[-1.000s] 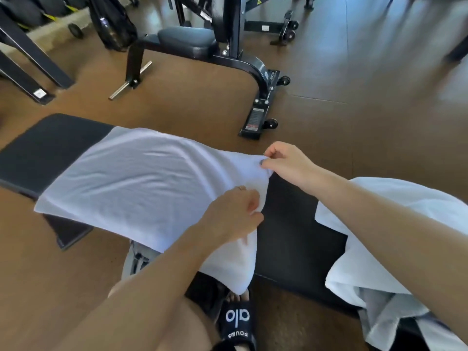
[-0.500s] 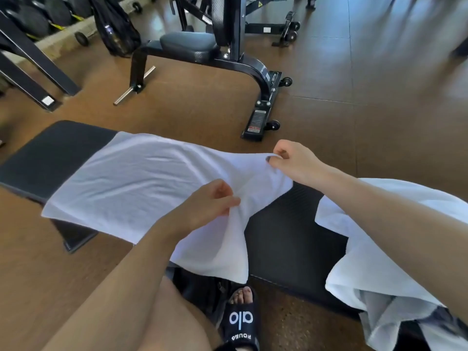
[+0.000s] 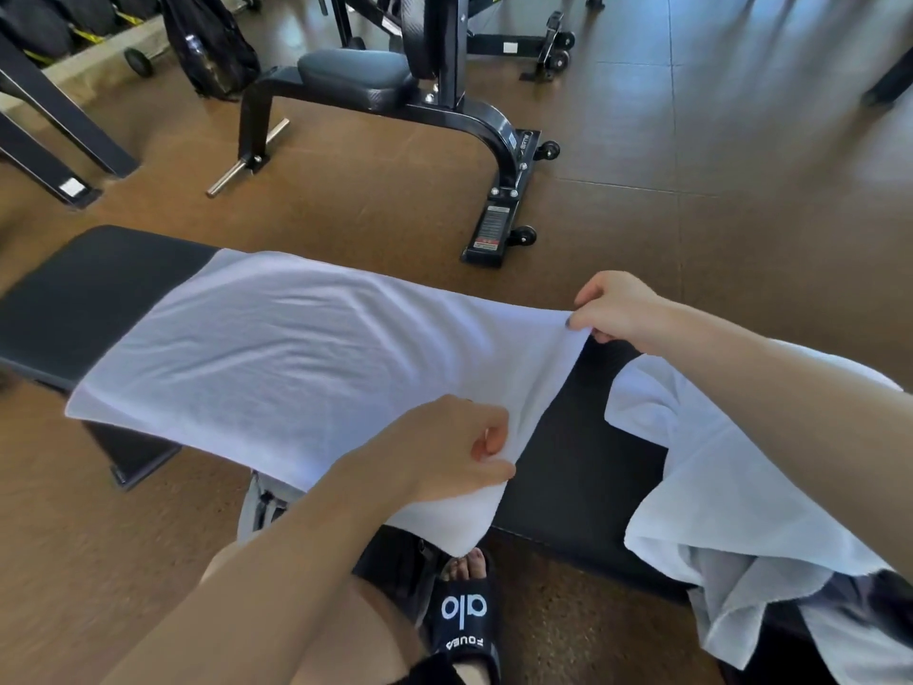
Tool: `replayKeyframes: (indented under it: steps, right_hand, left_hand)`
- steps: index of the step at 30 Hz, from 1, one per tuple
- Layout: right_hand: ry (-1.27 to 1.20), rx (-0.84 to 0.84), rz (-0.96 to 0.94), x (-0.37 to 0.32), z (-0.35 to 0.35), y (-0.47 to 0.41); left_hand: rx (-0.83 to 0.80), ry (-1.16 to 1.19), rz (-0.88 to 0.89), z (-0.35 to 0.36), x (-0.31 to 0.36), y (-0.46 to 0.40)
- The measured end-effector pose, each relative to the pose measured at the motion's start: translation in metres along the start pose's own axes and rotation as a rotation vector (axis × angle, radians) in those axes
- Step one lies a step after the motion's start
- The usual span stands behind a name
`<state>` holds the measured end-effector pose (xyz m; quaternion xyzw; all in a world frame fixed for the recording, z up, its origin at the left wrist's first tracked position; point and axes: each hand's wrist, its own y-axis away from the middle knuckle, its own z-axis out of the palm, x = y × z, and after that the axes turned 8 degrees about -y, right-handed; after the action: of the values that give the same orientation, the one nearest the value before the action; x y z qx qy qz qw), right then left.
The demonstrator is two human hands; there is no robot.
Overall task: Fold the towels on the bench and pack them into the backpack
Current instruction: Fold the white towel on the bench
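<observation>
Nearest the camera, a foot in a black slide sandal (image 3: 464, 620) stands on the brown floor (image 3: 741, 200), just under the front edge of the black padded surface (image 3: 583, 467). A grey bag (image 3: 259, 506) peeks out below the white towel's front edge; too little of it shows to tell what kind it is.

The left hand (image 3: 454, 452) pinches the near right corner of the white towel (image 3: 296, 358), fingers curled round the cloth, with the loose end of that corner drooping off the front of the surface. Half a second ago this hand held a raised fold further left; now it sits lower and more to the right, close to the towel's end edge.

The right hand (image 3: 617, 309) grips the far right corner between thumb and curled fingers, lifting it slightly off the padding. It has drawn a little rightward since the earlier frames, so the end edge runs taut between the two hands and the towel lies flatter along the surface, its left end still resting on the padding.

A second towel (image 3: 731, 477) lies crumpled on the right part of the surface, under the right forearm, hanging over the front edge.

Further off, a black weight bench frame (image 3: 494, 126) stands on the floor, and a black backpack (image 3: 212, 47) leans at the top left, well apart from the towels.
</observation>
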<state>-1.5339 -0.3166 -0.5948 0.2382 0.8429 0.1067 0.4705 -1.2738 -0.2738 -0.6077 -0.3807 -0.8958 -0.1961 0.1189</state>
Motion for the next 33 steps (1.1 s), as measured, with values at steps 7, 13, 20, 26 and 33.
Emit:
replayKeyframes:
  steps: [7, 13, 20, 26, 33]
  right_hand:
    - [-0.081, -0.135, 0.041, 0.004, 0.008, 0.017]
    - [-0.064, 0.042, -0.025, 0.015, 0.005, 0.01]
    - [-0.116, -0.045, 0.029, 0.022, 0.007, 0.022]
    - [-0.147, 0.023, 0.028, 0.031, 0.015, 0.03]
    - [-0.6, -0.126, 0.104, 0.026, 0.019, 0.043]
  left_hand:
    - [0.005, 0.097, 0.002, -0.008, -0.003, 0.0]
    - [-0.032, 0.105, -0.032, -0.002, 0.0, 0.004]
    - [0.122, -0.077, 0.113, -0.008, 0.011, 0.012]
    - [0.067, -0.528, 0.142, 0.002, 0.03, 0.013]
    - [-0.071, 0.14, -0.184, -0.01, 0.027, 0.016]
